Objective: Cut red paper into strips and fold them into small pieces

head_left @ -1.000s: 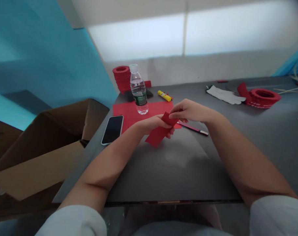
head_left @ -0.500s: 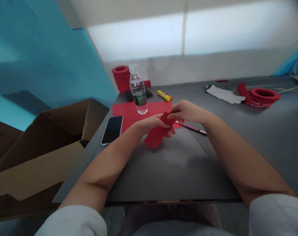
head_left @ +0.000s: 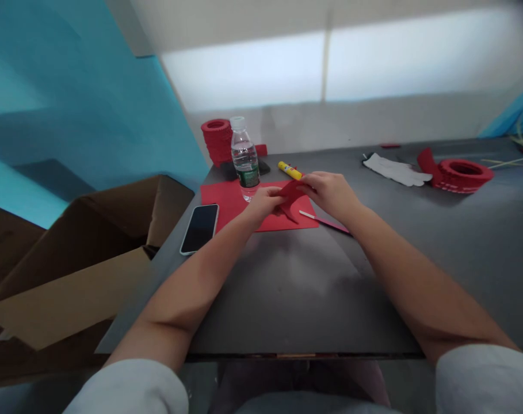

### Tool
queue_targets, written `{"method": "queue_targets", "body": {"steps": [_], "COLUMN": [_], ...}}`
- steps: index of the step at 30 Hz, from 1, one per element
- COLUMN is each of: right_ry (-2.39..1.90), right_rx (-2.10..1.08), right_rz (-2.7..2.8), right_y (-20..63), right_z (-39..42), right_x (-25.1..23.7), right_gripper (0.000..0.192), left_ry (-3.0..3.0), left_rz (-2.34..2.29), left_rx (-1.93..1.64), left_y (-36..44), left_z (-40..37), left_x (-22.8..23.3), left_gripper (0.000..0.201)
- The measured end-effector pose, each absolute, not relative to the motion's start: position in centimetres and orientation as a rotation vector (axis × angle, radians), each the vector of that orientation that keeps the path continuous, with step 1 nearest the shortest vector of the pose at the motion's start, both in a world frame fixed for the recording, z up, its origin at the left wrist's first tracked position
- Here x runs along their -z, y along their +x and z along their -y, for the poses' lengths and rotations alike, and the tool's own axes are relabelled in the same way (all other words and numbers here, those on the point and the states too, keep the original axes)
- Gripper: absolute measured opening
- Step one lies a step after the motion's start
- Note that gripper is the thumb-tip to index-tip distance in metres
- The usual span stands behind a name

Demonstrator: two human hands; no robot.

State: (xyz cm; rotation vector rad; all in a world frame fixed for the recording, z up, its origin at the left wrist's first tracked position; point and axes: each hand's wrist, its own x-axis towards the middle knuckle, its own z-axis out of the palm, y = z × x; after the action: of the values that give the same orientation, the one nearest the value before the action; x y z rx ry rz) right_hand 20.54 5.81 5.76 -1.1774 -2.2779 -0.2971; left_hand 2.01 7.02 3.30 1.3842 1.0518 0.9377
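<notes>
A piece of red paper [head_left: 290, 192] is held up between my hands, with a part of it hanging down in a curl. My left hand [head_left: 266, 202] pinches its left side, and my right hand [head_left: 328, 188] grips its upper right end. Beneath them a larger red sheet [head_left: 237, 215] lies flat on the grey table. Just below my right hand is a slim tool with a white tip and a pinkish handle [head_left: 330, 223], possibly a craft knife; its kind is unclear. A yellow glue stick [head_left: 289, 170] lies right behind my hands.
A water bottle [head_left: 246, 164] stands on the red sheet's back edge, before a stack of red rings [head_left: 218, 144]. A phone [head_left: 199, 229] lies at left, above an open cardboard box [head_left: 71, 293]. White gloves [head_left: 394, 169] and more red rings [head_left: 464, 177] are at right.
Both hands have moved slightly up and away from me with the red paper. The paper has turned: its long end, which pointed down toward me, is now raised and curled between my hands.
</notes>
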Motion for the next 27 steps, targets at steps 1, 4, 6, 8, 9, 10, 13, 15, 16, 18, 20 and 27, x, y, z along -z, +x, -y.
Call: {"method": "queue_targets", "body": {"steps": [1,4,6,8,9,10,13,15,16,18,20,27], "right_ry": [-1.156,-1.137,-1.15,-1.171,-1.181,-1.186,-1.156,-1.099,-1.067,-1.017,-0.998,-1.029], "right_rx": [0.32,0.316,0.22,0.062,-0.032,-0.132,-0.483,-0.819,-0.987,-1.239,-1.346,-1.38], "right_rz": [2.259,2.209,2.178,2.134,2.106,2.07,1.938,1.822,1.764,1.671,1.642,1.631], "right_y": [20.5,20.6,20.7,20.7,20.7,20.6,20.2,19.6,19.3,18.4,17.7,16.8], "right_z": [-5.9,-6.1,-6.3,-6.5,-6.6,-6.7,-6.8,-6.7,-6.7,-6.6,-6.3,-5.7], "right_x": [-5.6,-5.0,-4.6,-4.3,-4.1,-4.0,-3.3,-2.7,-2.3,-1.6,-0.8,0.7], "right_gripper": [0.025,0.024,0.022,0.019,0.017,0.016,0.013,0.014,0.016,0.02,0.023,0.014], "left_ry": [1.299,1.137,1.181,1.302,1.368,1.426,1.532,1.552,1.547,1.524,1.493,1.677], "left_rz": [-0.997,-0.784,-0.695,-0.724,-0.773,-0.832,-0.971,-1.009,-1.018,-1.03,-1.051,-1.223], "left_rx": [-0.969,-0.936,-0.852,-0.826,-0.839,-0.859,-0.903,-0.92,-0.931,-0.964,-1.014,-1.077], "left_y": [1.9,1.4,0.9,0.5,0.4,0.3,-0.3,-1.0,-1.4,-2.4,-3.1,-3.6], "left_z": [-7.0,-7.1,-7.3,-7.7,-7.8,-7.9,-7.8,-7.2,-6.9,-6.0,-5.1,-3.6], "left_x": [-3.4,-3.5,-3.3,-3.0,-2.8,-2.6,-2.4,-2.3,-2.1,-1.5,-0.6,1.1], "left_gripper": [0.017,0.031,0.043,0.044,0.04,0.037,0.033,0.034,0.035,0.035,0.034,0.032]}}
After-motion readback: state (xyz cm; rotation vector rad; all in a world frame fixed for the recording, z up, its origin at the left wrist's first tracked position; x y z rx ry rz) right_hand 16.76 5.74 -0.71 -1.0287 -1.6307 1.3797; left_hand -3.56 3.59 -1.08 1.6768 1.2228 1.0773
